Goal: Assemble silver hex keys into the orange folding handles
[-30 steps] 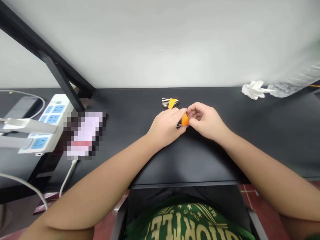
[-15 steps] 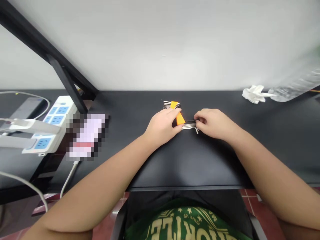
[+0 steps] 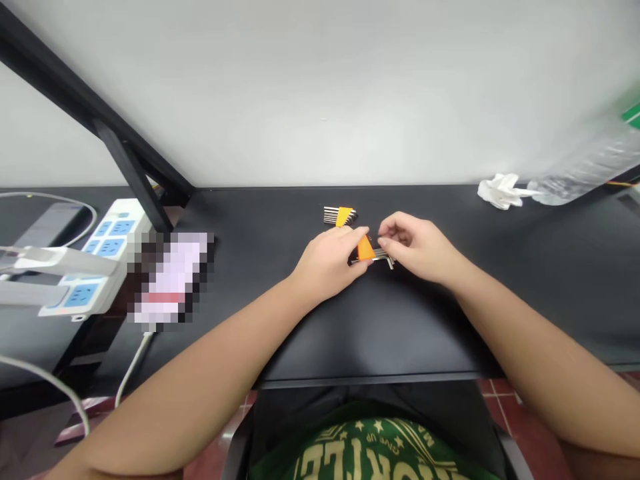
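Hex key set, head view: orange holder (image 3: 365, 249) with silvery keys (image 3: 382, 254) poking out to the right, lying low over the black desk (image 3: 280, 227), mid-desk, between both hands.
Left hand (image 3: 327, 262): closed around the orange holder from the left, thumb and fingers pinching it; knuckles turned up toward the camera.
Right hand (image 3: 419, 246): fingers curled in over the free ends of the keys, fingertips at the metal; exact grasp hidden by the curled fingers, so whether pinching one key or only touching cannot be told.
Holder position: tilted, upper end leaning away from the body, lower end touching or just above the desk; hard to tell which.
Second hex key set (image 3: 340, 215): flat on the desk just behind the left hand, orange holder in the middle, keys fanned to the left; apart from both hands.
Crumpled tissue (image 3: 497, 191): far right at the back edge of the desk, near the wall.
Plastic bottle (image 3: 585, 170): clear, lying on its side beside the tissue, green label at the picture's right edge.
Power strip (image 3: 97, 257): white with blue sockets, at the left, well apart from the hands.
Blurred object (image 3: 170, 277): pixelated patch just right of the power strip, white cable trailing below it.
Desk frame brace (image 3: 135, 177): black diagonal bar at the left rear.
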Demonstrator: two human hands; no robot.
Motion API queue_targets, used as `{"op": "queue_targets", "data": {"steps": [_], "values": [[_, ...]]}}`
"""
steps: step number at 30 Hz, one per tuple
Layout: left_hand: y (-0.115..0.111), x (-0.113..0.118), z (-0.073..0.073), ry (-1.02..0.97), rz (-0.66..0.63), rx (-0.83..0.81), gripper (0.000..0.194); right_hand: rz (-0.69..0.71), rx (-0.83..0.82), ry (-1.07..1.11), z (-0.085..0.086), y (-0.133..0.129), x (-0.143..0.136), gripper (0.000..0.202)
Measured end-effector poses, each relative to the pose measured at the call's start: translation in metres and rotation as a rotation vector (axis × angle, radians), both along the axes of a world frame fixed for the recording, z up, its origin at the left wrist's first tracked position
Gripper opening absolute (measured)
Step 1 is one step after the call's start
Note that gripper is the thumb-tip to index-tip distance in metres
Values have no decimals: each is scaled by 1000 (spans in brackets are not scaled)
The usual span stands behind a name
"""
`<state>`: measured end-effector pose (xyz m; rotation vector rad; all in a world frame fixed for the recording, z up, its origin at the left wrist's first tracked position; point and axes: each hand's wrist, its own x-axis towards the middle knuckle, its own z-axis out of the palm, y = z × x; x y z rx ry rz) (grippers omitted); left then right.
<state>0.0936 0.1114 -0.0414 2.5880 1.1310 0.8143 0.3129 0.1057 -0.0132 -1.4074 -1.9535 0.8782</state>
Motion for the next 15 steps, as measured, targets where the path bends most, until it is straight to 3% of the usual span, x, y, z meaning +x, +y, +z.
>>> {"op": "queue_targets", "data": {"steps": [3, 8, 15], "values": [[-3, 3, 2, 49, -37, 4, 32, -20, -84, 127, 0, -4, -11, 10], [-3, 4, 6, 38, -32, -8, 27, -23, -58, 160, -6, -5, -19, 19], [-1, 2, 1, 23, 15, -6, 38, -122, 51, -46, -7, 2, -10, 23]]}}
